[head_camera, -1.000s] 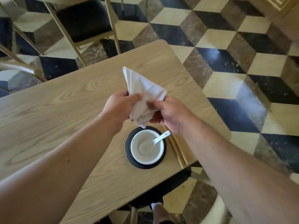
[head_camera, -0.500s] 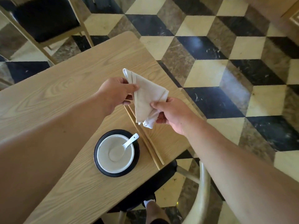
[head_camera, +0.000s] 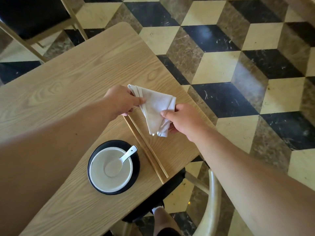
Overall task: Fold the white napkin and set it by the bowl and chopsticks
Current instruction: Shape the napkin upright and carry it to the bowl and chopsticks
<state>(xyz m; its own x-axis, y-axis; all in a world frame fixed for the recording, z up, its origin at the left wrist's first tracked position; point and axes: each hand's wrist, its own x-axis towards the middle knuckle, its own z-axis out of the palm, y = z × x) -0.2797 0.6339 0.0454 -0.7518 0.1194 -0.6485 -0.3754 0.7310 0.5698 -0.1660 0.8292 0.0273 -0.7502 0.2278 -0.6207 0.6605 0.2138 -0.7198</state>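
White napkin (head_camera: 154, 108), folded to a rough triangle, is held above the table (head_camera: 68, 79), over the far end of the chopsticks (head_camera: 146, 149). Left hand (head_camera: 121, 100) pinches its far corner; right hand (head_camera: 180, 119) grips the near edge, thumb on top, a loose tail hanging below. Bowl (head_camera: 110, 171) with spoon (head_camera: 127, 154) sits nearer, left of the chopsticks. Judgement: fold nearly done; tuck the tail under, keep edges aligned, lower flat onto bare wood right of the chopsticks without nudging them.
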